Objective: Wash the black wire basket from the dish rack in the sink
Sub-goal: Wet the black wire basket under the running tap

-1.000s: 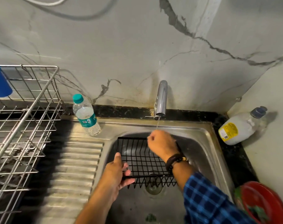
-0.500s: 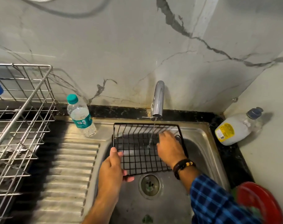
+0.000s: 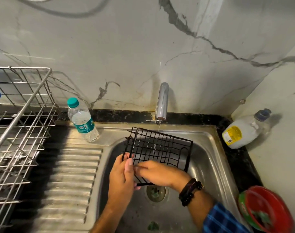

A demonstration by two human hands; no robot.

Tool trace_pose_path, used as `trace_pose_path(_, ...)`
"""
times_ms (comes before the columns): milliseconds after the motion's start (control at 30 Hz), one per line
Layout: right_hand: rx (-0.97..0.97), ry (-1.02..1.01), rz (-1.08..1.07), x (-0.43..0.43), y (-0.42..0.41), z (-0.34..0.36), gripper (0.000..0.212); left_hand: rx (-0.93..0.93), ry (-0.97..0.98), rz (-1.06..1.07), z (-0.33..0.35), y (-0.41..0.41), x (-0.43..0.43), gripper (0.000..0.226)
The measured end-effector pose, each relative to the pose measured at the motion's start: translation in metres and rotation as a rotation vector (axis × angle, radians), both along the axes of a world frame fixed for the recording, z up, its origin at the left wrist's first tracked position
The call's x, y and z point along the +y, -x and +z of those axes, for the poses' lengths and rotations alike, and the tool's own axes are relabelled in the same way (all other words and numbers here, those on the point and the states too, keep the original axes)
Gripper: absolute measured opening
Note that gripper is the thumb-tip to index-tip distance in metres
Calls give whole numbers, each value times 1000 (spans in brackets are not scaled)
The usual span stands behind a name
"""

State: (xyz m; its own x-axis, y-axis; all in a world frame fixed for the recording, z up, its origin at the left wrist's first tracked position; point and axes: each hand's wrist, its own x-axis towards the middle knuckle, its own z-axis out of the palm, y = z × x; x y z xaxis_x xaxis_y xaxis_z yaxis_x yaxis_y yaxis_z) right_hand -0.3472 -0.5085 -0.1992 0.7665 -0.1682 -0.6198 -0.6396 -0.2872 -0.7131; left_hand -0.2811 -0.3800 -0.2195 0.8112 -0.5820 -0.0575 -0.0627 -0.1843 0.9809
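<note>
Now we hold the black wire basket (image 3: 158, 147) tilted over the sink (image 3: 209, 137) basin, long axis left to right, far edge under the tap (image 3: 162, 101). Our left hand (image 3: 121, 179) grips its near-left corner; our right hand (image 3: 160, 174) lies across the near edge, its grasp unclear.

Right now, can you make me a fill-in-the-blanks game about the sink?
1. The left hand grips the black wire basket under running ____.
2. The clear plastic water bottle stands to the ____ of the chrome tap.
3. The white plastic jug lying on the black stone counter has a ____ label.
4. The round plastic bowl by the steel sink is ____.
Missing words: water, left, yellow, red.
</note>
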Motion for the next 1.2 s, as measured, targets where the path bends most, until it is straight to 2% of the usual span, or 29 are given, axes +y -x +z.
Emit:
trace_pose_path(67,-98,178,-214,-11,5,-1,22,-49,7,-44,-4,2,0,27)
trace_pose_path(133,-218,480,-614,-24,21,2,15,-97,32,-80,-8,1,4,28)
trace_pose_path(200,-445,795,-995,-43,43,11,13,-151,61,-123,-13,-3,12,30)
trace_pose_path(233,-457,833,-1105,-57,52,14,14,-184,70,-140,-15,-5,17,39)
trace_pose_path(267,-385,767,-1147,-75,60,12,21,-230,79,-163,-16,-8,22,46)
trace_pose_path(300,-265,579,-1132,-95,65,5,30,-311,94,-193,-15,-10,25,50)
trace_pose_path(367,-27,-64,-1023,-118,69,-7,57,-529,115,-292,-12,-14,31,54)
trace_pose_path(400,51,-268,-952,-124,70,-17,71,-611,114,-364,-11,-16,33,55)
trace_pose_path(433,56,-359,-892,-126,70,-30,77,-678,96,-450,-11,-17,34,57)
trace_pose_path(467,38,-352,-860,-123,66,-37,75,-756,57,-533,-14,-20,36,57)
trace_pose_path(533,-4,-241,-885,-118,62,-52,62,-870,-73,-618,-22,-29,41,50)
trace_pose_path(567,-48,-169,-927,-113,63,-55,50,-882,-127,-591,-22,-31,43,45)
trace_pose_path(600,-97,-127,-985,-111,65,-59,36,-807,-152,-529,-22,-34,45,37)
trace_pose_path(667,-224,-111,-1119,-99,66,-54,21,-457,-48,-377,-12,-30,42,32)
trace_pose_path(733,-282,-31,-1154,-87,62,-49,24,-74,-30,-274,-3,-21,30,34)
trace_pose_path(800,-219,24,-1102,-80,56,-37,31,193,-138,-101,-9,-23,18,27)
trace_pose_path(833,-169,5,-1065,-81,54,-31,38,302,-180,0,-10,-29,13,34)
trace_pose_path(900,-122,-111,-951,-89,54,-14,43,398,-240,74,-6,-43,3,44)
trace_pose_path(967,-112,-43,-807,-92,50,1,46,454,-293,80,4,-51,-6,41)
trace_pose_path(1100,146,721,-562,-82,30,13,65,501,-291,72,0,-46,-25,39)
trace_pose_path(1133,205,843,-518,-75,23,16,69,506,-287,83,-2,-41,-31,42)
trace_pose_path(1200,229,929,-412,-50,6,23,76,507,-281,76,-2,-28,-42,47)
